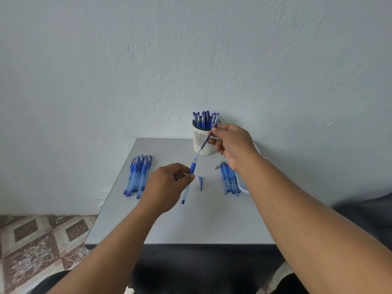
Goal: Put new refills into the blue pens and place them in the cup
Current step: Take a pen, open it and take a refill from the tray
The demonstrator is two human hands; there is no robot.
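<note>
Broadly, the grey rectangular table (169,225) carries a white slotted plastic cup (202,143) by the wall, already crowded with finished blue pens. The left hand (167,185) grips a translucent blue pen barrel (189,181) above the table; the right hand (231,143) pinches a thin blue refill (204,143), its tip seemingly entering the barrel. Insertion is underway; next needs a straight push. Unfilled pens (137,177) lie left, spare refills (228,179) right, a small blue cap (200,183) between, with open room in front.

On the table (118,219), the cup (203,143) of pens stands at the back, a pen pile (137,176) left, refills (229,179) right, a cap (200,182) between.
</note>
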